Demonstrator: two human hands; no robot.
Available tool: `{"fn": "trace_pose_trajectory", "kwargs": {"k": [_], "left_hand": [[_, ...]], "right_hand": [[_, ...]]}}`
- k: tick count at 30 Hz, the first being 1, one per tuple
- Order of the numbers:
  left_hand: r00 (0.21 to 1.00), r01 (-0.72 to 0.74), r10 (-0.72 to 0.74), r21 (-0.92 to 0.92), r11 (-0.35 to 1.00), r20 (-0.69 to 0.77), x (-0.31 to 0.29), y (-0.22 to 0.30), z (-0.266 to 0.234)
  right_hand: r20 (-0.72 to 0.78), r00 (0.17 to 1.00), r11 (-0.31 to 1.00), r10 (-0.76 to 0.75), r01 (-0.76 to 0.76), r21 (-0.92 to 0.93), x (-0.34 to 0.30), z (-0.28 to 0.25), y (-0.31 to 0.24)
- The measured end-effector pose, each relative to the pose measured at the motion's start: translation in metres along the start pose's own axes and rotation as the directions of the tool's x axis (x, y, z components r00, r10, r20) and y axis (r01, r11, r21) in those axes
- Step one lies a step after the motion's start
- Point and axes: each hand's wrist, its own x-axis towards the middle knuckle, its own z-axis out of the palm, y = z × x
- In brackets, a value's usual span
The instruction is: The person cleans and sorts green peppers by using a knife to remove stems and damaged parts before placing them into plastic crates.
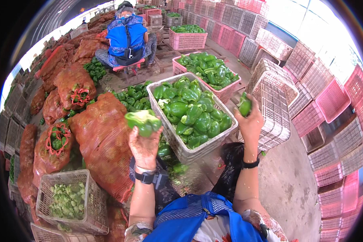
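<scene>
The left hand (pixel 144 148) is turned upward and partly curled, its fingers cupping a large green pepper (pixel 142 122) from underneath, likely because so bulky a thing sits more securely when supported from below. The pale part of this pepper faces up; blur hides whether that is a cut or a split. The right hand (pixel 252 121) is bent around a darker pepper (pixel 244 105), thumb on one side and fingers on the other, a narrower hold that seems to suit its smaller visible bulk.

Between the two hands stands a grey crate (pixel 201 152) heaped with glossy peppers (pixel 193 111). It is tilted toward the person's knees in this view and sits close in front, presumably so that either hand reaches it without leaning. Just beyond, a pink crate (pixel 230 90) is filled in the same way.

Loose peppers (pixel 133 97) lie to the left of the grey crate, beside a bulging red mesh sack (pixel 99 141), within easy reach of the left arm. At lower left, a smaller crate (pixel 97 205) holds pale green pieces (pixel 67 197), perhaps kept there apart from the whole peppers. Nested crates (pixel 272 113) stand on the right, probably to save floor space. Farther off, a co-worker (pixel 127 38) sits low on a red stool (pixel 141 61), near the level of the sacks
</scene>
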Motion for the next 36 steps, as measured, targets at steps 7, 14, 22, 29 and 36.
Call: {"fn": "trace_pose_trajectory", "kwargs": {"k": [7,14,22,29,36], "left_hand": [[0.926,0.368,-0.352,-0.121,0.922,0.136,-0.003,-0.050,-0.016],[0.908,0.389,-0.386,0.016,0.921,0.161,-0.017,-0.045,-0.019],[0.908,0.411,-0.419,0.237,0.880,-0.020,-0.026,-0.051,-0.020],[0.928,0.357,-0.363,0.468,0.809,-0.080,-0.030,-0.048,-0.027],[0.943,0.332,-0.316,0.339,0.880,-0.103,-0.027,-0.059,-0.024]], "right_hand": [[0.472,0.881,0.920,-0.004,0.188,-0.344,-0.034,0.136,0.113],[0.376,0.916,0.905,0.137,-0.271,0.328,-0.029,0.092,0.014],[0.553,0.783,0.868,-0.286,-0.032,0.495,-0.076,0.068,-0.078],[0.507,0.834,0.905,-0.219,-0.021,0.424,-0.096,0.093,-0.064],[0.355,0.921,0.914,-0.163,0.005,0.406,-0.103,0.094,-0.063]]}}
